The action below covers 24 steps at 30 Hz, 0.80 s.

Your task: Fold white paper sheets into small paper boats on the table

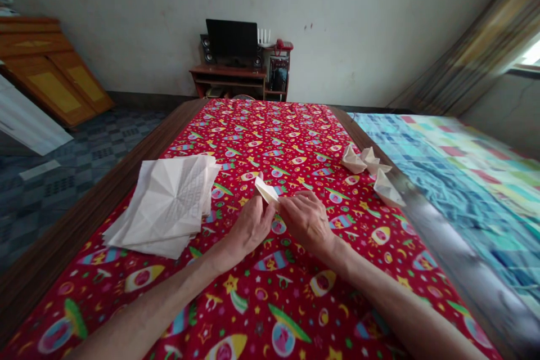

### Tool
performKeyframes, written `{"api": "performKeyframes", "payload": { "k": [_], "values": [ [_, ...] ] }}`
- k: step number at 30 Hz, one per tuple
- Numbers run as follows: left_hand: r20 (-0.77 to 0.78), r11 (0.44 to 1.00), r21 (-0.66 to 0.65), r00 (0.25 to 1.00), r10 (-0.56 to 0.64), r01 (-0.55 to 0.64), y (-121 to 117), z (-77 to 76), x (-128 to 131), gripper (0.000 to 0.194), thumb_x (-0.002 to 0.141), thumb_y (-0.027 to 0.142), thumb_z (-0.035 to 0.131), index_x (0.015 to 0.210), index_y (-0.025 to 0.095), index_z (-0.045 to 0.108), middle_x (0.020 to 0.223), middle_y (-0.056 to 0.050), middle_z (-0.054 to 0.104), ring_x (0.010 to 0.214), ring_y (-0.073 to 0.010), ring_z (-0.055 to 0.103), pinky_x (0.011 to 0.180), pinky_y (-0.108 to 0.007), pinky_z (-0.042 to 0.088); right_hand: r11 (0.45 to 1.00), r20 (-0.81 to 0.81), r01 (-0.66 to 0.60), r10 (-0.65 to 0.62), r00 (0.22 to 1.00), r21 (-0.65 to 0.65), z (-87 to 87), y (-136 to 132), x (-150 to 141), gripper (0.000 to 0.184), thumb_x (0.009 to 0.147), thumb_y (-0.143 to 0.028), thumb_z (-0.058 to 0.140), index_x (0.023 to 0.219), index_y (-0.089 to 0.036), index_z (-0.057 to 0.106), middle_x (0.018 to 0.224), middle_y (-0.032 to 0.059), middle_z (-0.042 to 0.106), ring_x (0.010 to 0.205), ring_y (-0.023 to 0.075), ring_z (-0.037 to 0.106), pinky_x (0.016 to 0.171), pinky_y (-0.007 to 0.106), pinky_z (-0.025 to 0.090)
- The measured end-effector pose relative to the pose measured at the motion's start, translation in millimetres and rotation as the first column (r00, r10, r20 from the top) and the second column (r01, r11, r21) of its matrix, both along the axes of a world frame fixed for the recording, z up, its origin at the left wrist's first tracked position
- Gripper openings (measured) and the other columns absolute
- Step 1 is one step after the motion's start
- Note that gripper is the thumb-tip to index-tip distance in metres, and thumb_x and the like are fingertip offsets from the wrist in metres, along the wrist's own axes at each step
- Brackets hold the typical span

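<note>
Soft daylight from the window (532, 53) at right; edges warped and blurred.

Table cover (270, 140): red cloth, printed with rockets and stars.
Table edge (88, 208): dark wood, bare along left side.
Paper stack (166, 205): creased white sheets, left of centre.
Folded paper shapes (371, 171): three, grouped near right edge.
Desk (236, 76): far wall, bearing dark monitor (232, 38).
Cabinet (50, 70): wooden, far left.
Curtain (476, 50): right.
</note>
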State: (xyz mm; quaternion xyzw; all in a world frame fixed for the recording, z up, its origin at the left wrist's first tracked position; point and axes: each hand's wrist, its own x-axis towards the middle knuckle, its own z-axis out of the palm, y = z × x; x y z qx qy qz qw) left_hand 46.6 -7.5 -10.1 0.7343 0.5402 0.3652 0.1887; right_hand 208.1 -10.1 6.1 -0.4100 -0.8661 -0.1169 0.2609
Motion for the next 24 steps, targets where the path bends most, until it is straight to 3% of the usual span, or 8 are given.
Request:
{"api": "performKeyframes", "payload": {
  "k": [3,6,13,18,24],
  "values": [
    [-0.097,0.999,0.052,0.995,0.021,-0.016,6.6,-4.5,4.9,0.017,0.090,0.025,0.038,0.080,0.018,0.051,0.065,-0.004,0.060,0.062,-0.0184,0.061,0.059,-0.030,0.049,0.996,-0.032,0.089,-0.089,0.996,-0.007,1.4,0.8,0.2,0.022,0.095,-0.023,0.040,0.098,-0.015,0.060,0.065,0.0015,0.064,0.062,0.0141,0.056,0.069,0.029,0.034],
    [-0.124,0.997,0.076,0.992,-0.021,0.031,9.5,-4.9,8.5,0.015,0.086,0.019,0.040,0.090,0.016,0.055,0.069,-0.005,0.063,0.064,-0.0189,0.062,0.061,-0.030,0.049,0.987,-0.032,0.158,-0.158,0.987,0.026,4.1,5.2,0.7,0.030,0.092,-0.026,0.044,0.115,-0.012,0.056,0.068,0.0034,0.067,0.061,0.0154,0.057,0.065,0.030,0.032],
    [-0.155,0.994,0.086,0.986,-0.056,0.070,11.0,14.9,3.4,0.034,0.083,0.014,0.046,0.116,0.016,0.054,0.088,-0.007,0.069,0.076,-0.0195,0.066,0.068,-0.028,0.050,0.969,-0.091,0.218,-0.229,0.969,-0.117,9.7,14.7,6.6,0.024,0.088,-0.018,0.042,0.080,-0.019,0.065,0.062,0.0024,0.065,0.054,0.0126,0.056,0.061,0.026,0.032],
    [-0.186,0.992,0.092,0.980,-0.068,0.086,18.8,18.4,1.3,0.022,0.087,0.016,0.048,0.104,0.017,0.063,0.089,-0.007,0.070,0.080,-0.0178,0.067,0.072,-0.025,0.050,0.948,-0.205,0.150,-0.211,0.956,-0.279,2.1,15.2,8.4,0.024,0.088,-0.021,0.044,0.086,-0.019,0.067,0.063,0.0015,0.065,0.054,0.0119,0.056,0.055,0.022,0.033],
    [-0.283,0.993,0.057,0.956,-0.082,0.102,25.5,9.3,-3.6,0.025,0.084,0.012,0.052,0.103,0.020,0.067,0.088,-0.004,0.068,0.081,-0.0173,0.065,0.072,-0.025,0.049,0.936,-0.254,0.104,-0.197,0.947,-0.337,-5.5,15.5,15.7,0.025,0.085,-0.020,0.048,0.101,-0.020,0.068,0.065,0.0016,0.065,0.057,0.0129,0.056,0.055,0.021,0.036]
  ]
}}
